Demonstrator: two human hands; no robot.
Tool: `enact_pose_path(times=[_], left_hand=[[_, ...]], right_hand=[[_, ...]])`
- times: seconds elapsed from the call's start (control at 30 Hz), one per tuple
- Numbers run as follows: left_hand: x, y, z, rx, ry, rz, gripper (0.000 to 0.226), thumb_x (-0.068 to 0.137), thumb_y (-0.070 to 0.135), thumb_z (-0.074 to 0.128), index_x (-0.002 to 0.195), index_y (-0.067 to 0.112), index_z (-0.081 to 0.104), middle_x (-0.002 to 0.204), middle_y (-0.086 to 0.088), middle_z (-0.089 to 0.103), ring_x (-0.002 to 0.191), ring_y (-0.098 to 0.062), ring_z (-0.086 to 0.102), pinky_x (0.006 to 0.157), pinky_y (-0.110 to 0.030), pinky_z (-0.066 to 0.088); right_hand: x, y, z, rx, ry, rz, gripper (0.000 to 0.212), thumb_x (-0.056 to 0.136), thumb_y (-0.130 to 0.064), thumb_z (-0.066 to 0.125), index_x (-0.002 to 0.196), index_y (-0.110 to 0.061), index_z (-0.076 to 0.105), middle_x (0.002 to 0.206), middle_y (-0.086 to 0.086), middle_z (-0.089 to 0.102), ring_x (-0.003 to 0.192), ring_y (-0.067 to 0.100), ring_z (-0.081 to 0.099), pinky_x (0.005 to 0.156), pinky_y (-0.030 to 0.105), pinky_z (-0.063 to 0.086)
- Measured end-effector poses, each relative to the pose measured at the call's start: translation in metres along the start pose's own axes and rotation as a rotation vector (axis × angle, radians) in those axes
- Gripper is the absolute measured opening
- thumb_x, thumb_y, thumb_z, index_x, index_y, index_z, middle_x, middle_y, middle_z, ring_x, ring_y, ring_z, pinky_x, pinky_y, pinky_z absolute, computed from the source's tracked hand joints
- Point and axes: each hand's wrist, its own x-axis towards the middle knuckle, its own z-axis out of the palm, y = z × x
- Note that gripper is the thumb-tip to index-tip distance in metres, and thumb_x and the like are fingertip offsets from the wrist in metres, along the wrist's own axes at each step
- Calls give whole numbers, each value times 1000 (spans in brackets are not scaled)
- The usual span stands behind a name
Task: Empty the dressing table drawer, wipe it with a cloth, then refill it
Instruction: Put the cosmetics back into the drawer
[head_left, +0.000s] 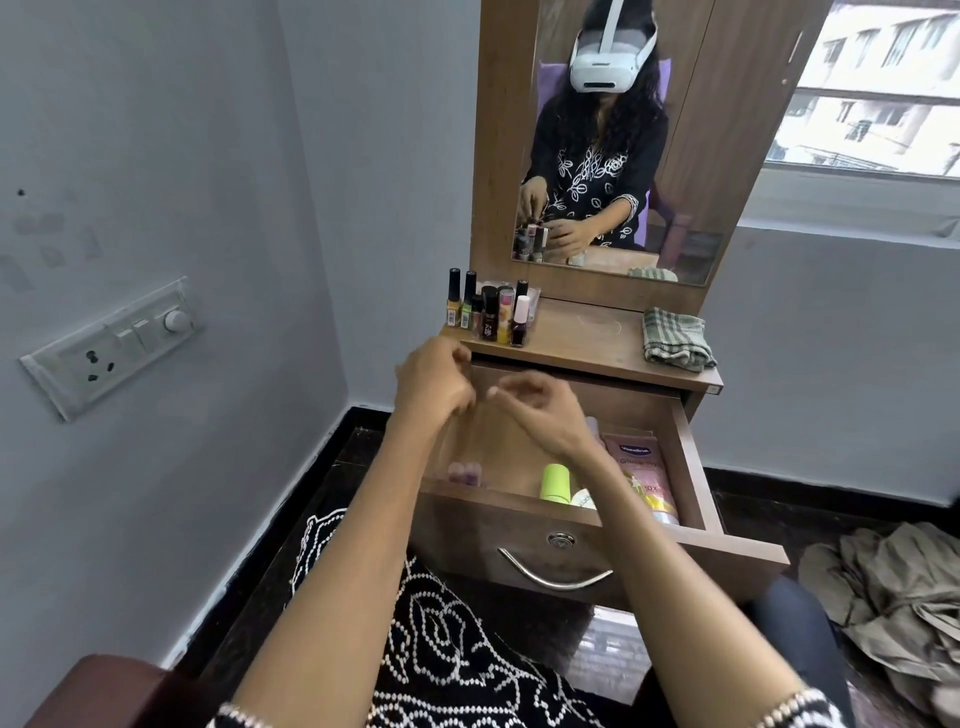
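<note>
The wooden dressing table drawer (695, 457) is pulled out. Inside lie a pink Vaseline tube (643, 480), a light green bottle (555, 482) and a white item partly hidden by my right forearm. My left hand (434, 382) and my right hand (540, 415) hover close together above the drawer's left half. Both are blurred, with fingers pinched on the top of a clear plastic pouch (460, 447). The pouch hangs into the drawer with small pink-capped items at its bottom. A folded green checked cloth (675, 338) rests on the tabletop (582, 340), at its right.
Several nail polish bottles (488, 317) stand grouped at the tabletop's left back corner, below the mirror (623, 156). A wall with a switch panel (114, 343) is close on the left. Crumpled beige fabric (893, 597) lies on the floor at the right.
</note>
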Motion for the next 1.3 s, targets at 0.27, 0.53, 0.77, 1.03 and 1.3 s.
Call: enact_pose_path(times=[0.27,0.53,0.77,1.03,1.3], left_hand=[[70,44,21,443,32,325,77,89,3,50,149,25,6,158,5,-1,144,-31,1,109,-55,14],[97,41,28,571,26,321,60,88,11,52,142,25,31,148,3,35,141,-26,13,104,-51,16],[86,40,29,424,267,413,16,87,10,54,95,21,63,100,2,64,119,-21,42,98,-46,21],[40,24,26,126,362,363,16,94,23,50,106,25,60,104,9,63,113,-15,45,81,-35,15],[-24,-10,36,37,286,342,21,94,31,48,113,32,58,110,16,59,113,-8,43,77,-27,10]], right_hand=[[87,-19,-29,-519,130,10,68,85,2,50,147,-19,30,141,6,37,124,29,45,99,36,40],[101,-15,-17,-587,120,-44,56,87,-5,55,141,-17,42,135,7,43,119,31,48,90,36,43],[99,-17,-16,-401,237,-111,8,87,-13,58,94,-15,60,97,5,64,90,23,59,69,27,40],[50,-2,-19,-90,294,-91,13,86,-10,62,89,-20,55,86,1,59,75,24,65,66,32,52],[-22,5,-7,16,177,70,13,85,-8,66,93,-14,57,79,-9,63,61,-7,62,56,9,45]])
